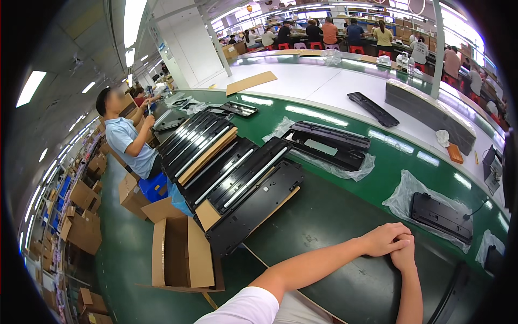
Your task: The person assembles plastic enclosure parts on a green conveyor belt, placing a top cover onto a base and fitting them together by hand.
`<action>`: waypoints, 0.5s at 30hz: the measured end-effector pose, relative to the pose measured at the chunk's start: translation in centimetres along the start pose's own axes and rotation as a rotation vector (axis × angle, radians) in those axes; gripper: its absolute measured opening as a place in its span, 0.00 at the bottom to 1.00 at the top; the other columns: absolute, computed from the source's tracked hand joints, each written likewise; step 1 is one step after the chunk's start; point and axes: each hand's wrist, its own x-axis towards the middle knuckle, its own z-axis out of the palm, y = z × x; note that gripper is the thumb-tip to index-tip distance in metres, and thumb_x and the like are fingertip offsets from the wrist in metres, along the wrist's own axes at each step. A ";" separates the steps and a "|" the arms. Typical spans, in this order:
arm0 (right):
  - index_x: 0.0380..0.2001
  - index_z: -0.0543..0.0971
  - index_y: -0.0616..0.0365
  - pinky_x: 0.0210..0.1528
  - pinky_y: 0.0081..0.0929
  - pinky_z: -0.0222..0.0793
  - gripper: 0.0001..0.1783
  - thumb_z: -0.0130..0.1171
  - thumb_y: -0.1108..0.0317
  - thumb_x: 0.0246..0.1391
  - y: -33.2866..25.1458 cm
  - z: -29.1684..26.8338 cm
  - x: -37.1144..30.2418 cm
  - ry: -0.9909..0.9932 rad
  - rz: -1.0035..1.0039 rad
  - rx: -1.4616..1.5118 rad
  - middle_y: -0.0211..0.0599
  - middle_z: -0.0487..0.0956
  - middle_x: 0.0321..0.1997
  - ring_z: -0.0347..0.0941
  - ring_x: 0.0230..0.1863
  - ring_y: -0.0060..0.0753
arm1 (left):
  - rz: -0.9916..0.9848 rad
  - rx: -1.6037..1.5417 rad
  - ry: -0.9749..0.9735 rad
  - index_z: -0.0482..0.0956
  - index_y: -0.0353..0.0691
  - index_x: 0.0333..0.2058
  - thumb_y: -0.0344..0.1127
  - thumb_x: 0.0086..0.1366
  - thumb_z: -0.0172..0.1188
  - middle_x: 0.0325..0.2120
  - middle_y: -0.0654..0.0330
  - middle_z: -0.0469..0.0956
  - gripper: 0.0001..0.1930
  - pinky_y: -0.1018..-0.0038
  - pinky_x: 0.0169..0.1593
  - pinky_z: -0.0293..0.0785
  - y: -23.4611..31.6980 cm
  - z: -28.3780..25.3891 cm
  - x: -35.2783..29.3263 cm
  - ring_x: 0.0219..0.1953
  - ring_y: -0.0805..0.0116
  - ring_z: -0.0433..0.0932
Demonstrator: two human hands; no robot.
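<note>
Head view: left hand (pixel 384 239) and right hand (pixel 403 255) clasp together, grip empty, near one bagged keyboard (pixel 441 217).

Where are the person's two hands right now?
In the head view, low and right, the left hand and right hand are clasped over the green table.

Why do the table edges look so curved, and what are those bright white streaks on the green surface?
In the head view, the fisheye lens bends straight edges toward the rim and leaves dark corners. The streaks on the glossy green conveyor surface and the flat black plastic panels are ceiling strip lights reflected as glare. The clasped left hand and right hand are sharp, while the distant seated workers are small and soft.
</note>
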 end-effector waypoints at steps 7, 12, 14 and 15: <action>0.24 0.81 0.68 0.32 0.33 0.72 0.05 0.60 0.76 0.47 0.6 0.5 -0.2 0.004 -0.023 -0.063 0.47 0.84 0.25 0.81 0.27 0.38 | 0.009 0.016 -0.019 0.78 0.30 0.54 0.47 0.73 0.58 0.49 0.47 0.80 0.24 0.61 0.57 0.75 -0.5 0.0 -0.3 0.52 0.47 0.80; 0.27 0.82 0.69 0.32 0.33 0.73 0.06 0.59 0.76 0.48 0.8 0.6 0.2 -0.012 -0.002 -0.034 0.46 0.84 0.25 0.81 0.27 0.37 | -0.010 0.002 -0.033 0.77 0.30 0.55 0.48 0.74 0.57 0.50 0.48 0.80 0.25 0.60 0.57 0.75 -0.4 -0.6 -0.3 0.52 0.48 0.80; 0.27 0.82 0.69 0.32 0.33 0.73 0.06 0.59 0.76 0.48 0.1 0.8 0.2 -0.020 0.003 -0.026 0.46 0.84 0.25 0.81 0.27 0.37 | 0.005 0.019 -0.017 0.77 0.30 0.55 0.49 0.74 0.56 0.50 0.48 0.79 0.25 0.60 0.57 0.75 -0.7 -0.5 -0.6 0.52 0.47 0.80; 0.27 0.82 0.69 0.32 0.33 0.73 0.06 0.59 0.76 0.48 -0.1 0.7 0.6 -0.011 0.000 -0.021 0.46 0.84 0.25 0.81 0.27 0.37 | 0.035 0.044 -0.011 0.77 0.31 0.55 0.49 0.74 0.56 0.50 0.48 0.79 0.25 0.60 0.57 0.75 -0.9 -0.6 -0.3 0.52 0.47 0.80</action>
